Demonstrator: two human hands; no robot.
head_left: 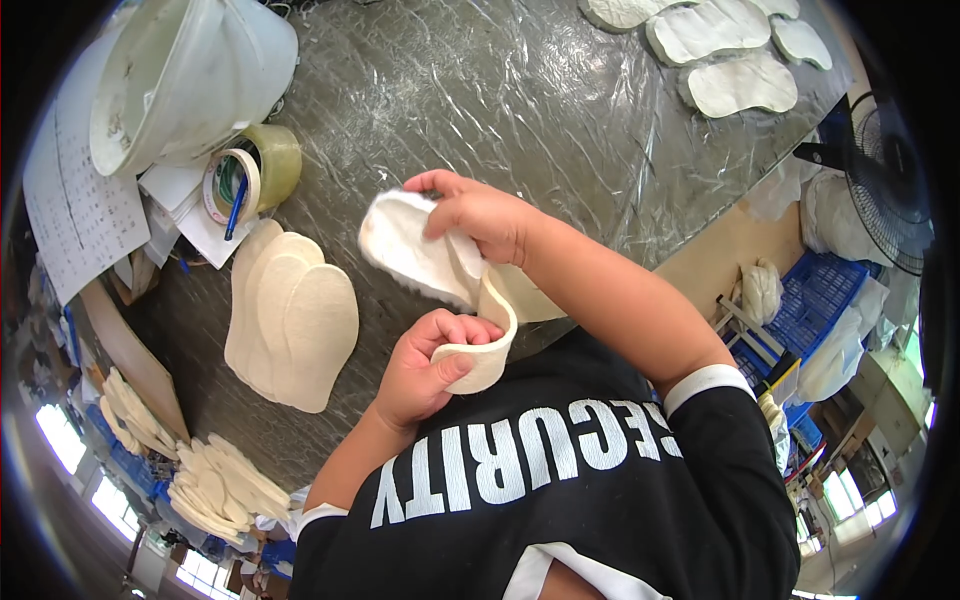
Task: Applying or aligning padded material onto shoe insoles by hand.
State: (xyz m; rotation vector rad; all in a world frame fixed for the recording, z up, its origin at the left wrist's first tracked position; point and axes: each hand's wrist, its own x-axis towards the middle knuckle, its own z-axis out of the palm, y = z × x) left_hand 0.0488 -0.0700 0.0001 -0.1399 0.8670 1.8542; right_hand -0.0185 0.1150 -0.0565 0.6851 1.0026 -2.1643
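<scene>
My left hand (pixel 425 368) is closed round one end of a cream felt insole (pixel 505 325), which bends into a curve near my body. The insole's other end runs up to the opening of a white fuzzy slipper-shaped lining (pixel 408 250); how far it goes in is hidden. My right hand (pixel 480 215) grips that lining at its far right side, thumb on the inside. Under my right forearm lies another flat cream piece (pixel 535 297), partly covered. To the left, several cream insoles (pixel 295 325) lie fanned in an overlapping stack on the table (pixel 480 110).
A white bucket (pixel 200 80) stands at the far left beside tape rolls (pixel 270 165), a blue pen (pixel 237 208) and paper sheets (pixel 80 210). White padded pieces (pixel 745 85) lie at the far right. Beyond the edge are a fan (pixel 890 180), a blue crate (pixel 815 300) and insole piles (pixel 225 490).
</scene>
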